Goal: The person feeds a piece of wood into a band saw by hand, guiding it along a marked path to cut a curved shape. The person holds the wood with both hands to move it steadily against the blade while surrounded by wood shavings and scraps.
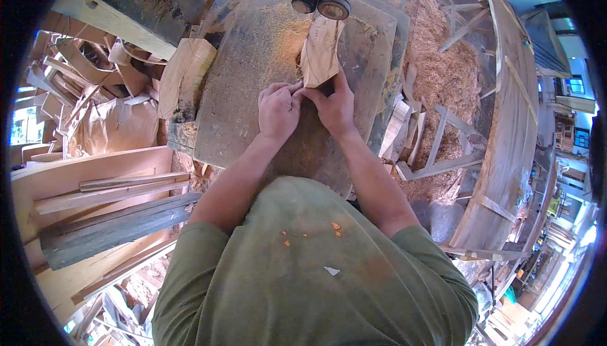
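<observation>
A thick wooden block with a pale, curved face lies on the dusty machine table, which looks like a band saw's. Its far end reaches under the saw's guide with two round wheels. My right hand grips the near end, thumb in front and fingers along the right side. My left hand is closed, its fingertips pressed to the block's near left corner beside my right thumb. The fingers' undersides are hidden. Yellow sawdust lies left of the block.
A curved wood piece rests at the table's left edge, below a large machine part. Offcuts and heaped shavings lie to the right, before a long leaning board. Planks are stacked at lower left.
</observation>
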Demonstrator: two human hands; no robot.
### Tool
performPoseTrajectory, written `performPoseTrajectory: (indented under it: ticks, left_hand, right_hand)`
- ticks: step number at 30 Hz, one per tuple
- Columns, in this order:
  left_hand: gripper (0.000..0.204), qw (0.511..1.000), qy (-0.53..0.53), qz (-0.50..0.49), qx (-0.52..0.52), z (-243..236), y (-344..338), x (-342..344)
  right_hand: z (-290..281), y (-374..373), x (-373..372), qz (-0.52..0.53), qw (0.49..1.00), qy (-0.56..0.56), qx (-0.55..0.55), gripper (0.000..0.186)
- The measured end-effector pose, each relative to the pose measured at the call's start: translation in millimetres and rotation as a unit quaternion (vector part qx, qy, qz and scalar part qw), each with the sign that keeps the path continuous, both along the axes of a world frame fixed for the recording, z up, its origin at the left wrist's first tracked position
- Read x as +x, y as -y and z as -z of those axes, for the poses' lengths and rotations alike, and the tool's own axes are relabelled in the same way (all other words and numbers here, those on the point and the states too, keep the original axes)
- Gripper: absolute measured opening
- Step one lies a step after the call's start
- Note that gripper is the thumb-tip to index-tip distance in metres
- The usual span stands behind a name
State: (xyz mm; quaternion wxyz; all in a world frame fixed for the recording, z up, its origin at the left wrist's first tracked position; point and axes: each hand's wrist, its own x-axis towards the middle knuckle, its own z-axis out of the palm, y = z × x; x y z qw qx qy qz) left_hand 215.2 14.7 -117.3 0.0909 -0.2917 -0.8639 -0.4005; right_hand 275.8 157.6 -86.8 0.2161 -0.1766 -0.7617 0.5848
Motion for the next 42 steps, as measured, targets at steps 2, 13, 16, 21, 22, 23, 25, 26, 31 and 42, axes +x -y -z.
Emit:
performPoseTrajectory:
  ticks: [2, 13, 16, 21, 22, 23, 25, 26, 31, 42]
  left_hand:
    - [0.015, 1.0, -0.001, -0.002, 0.0, 0.4, -0.1, 0.2]
    - [0.017, 1.0, 0.003, -0.008, -0.001, -0.3, 0.3, 1.4]
    - [0.018, 0.999, 0.04, 0.0, -0.002, 0.3, 1.3, 1.2]
    - [0.017, 0.999, 0.033, -0.001, -0.016, 0.3, 0.1, 1.3]
    - [0.017, 0.999, 0.031, -0.001, -0.015, 0.5, 0.0, 1.2]
    - [0.017, 0.999, 0.033, 0.008, -0.021, 0.7, 0.2, 1.2]
    - [0.018, 0.999, 0.032, 0.011, -0.027, 1.9, 2.2, 0.8]
    - [0.018, 0.999, 0.029, 0.007, -0.014, 2.6, 2.2, 1.1]
    - [0.018, 0.999, 0.036, 0.002, 0.001, 3.5, 0.9, 0.4]
    - [0.009, 0.998, 0.039, 0.004, 0.041, 8.0, 2.0, -2.2]
  right_hand:
    - [-2.4, 0.5, 0.3, -0.002, 1.0, 0.002, 0.008, 0.089]
    - [-1.5, 3.5, -0.9, 0.01, 1.0, 0.004, 0.017, 0.086]
    - [0.2, 3.4, -1.8, 0.014, 1.0, 0.006, 0.018, 0.085]
    - [-3.6, 5.0, -1.8, 0.01, 1.0, 0.008, 0.014, 0.084]
    - [3.6, 3.2, -2.5, 0.009, 1.0, 0.0, 0.004, 0.085]
    - [10.6, 0.8, -2.8, 0.008, 1.0, -0.009, -0.005, 0.086]
    - [1.1, 4.3, -3.3, 0.009, 1.0, -0.003, 0.0, 0.086]
    - [-3.7, 6.2, -3.0, 0.013, 1.0, 0.004, 0.004, 0.087]
    - [-6.6, 8.8, -2.4, 0.027, 0.999, 0.015, 0.019, 0.087]
    - [-4.3, 8.0, -2.7, 0.037, 0.999, -0.012, 0.025, 0.07]
